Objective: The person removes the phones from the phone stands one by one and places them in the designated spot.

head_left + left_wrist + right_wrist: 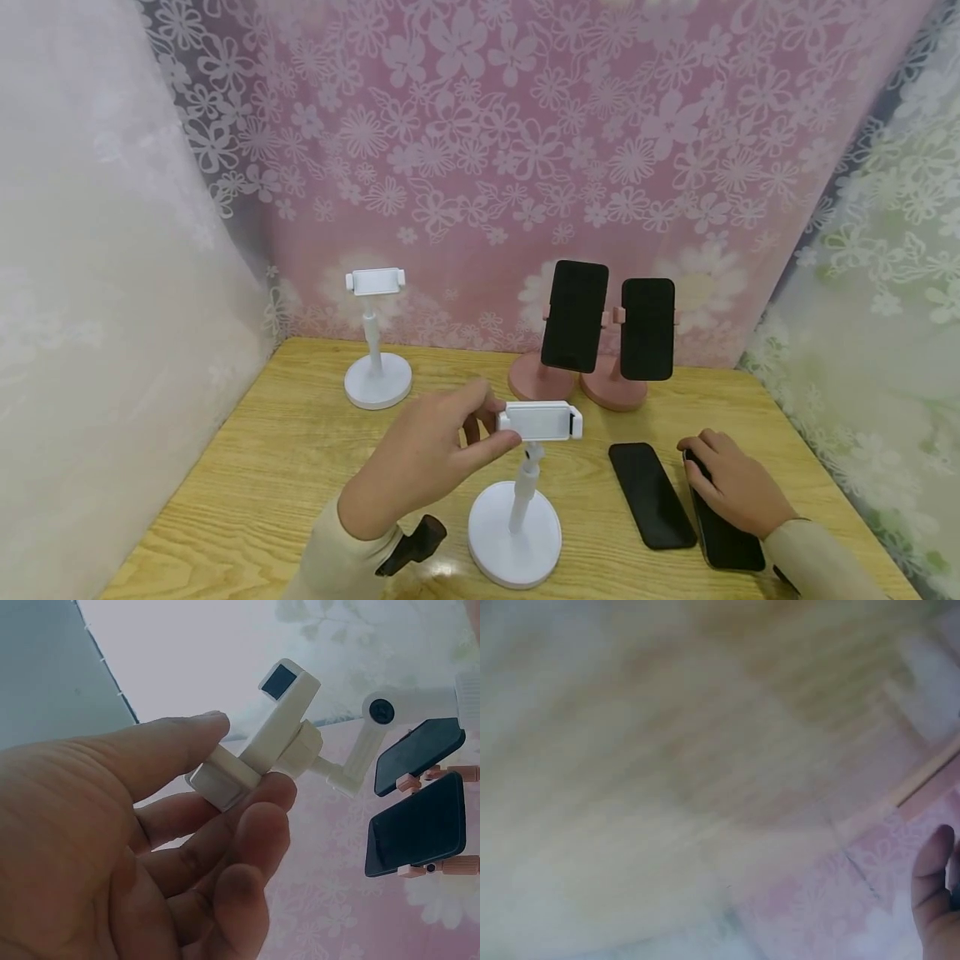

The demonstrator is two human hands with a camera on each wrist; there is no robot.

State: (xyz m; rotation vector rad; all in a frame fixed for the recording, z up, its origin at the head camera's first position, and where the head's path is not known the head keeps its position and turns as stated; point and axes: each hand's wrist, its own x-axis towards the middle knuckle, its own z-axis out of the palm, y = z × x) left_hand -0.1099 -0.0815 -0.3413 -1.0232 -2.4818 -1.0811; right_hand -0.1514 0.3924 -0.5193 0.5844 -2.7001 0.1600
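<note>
My left hand (pixel 423 454) pinches the left end of a white phone holder clamp (pixel 542 422) between thumb and fingers. The clamp tops a white stand whose round base (pixel 498 537) sits on the table. In the left wrist view the thumb lies on one side of the clamp's end (pixel 225 780), the fingers on the other. Over a black phone (pixel 723 537) lying on the table, my right hand (pixel 731 483) grips the upper part, fingers bent at its far end. A second black phone (pixel 652 496) lies just left of it. The right wrist view is mostly blurred.
Another white phone stand (pixel 377 382) stands at the back left. Two pink stands (pixel 615 396) at the back right hold black phones, one larger (pixel 576 317) and one smaller (pixel 648 329). Flowered cloth (pixel 465 167) hangs behind the wooden table (pixel 247 475).
</note>
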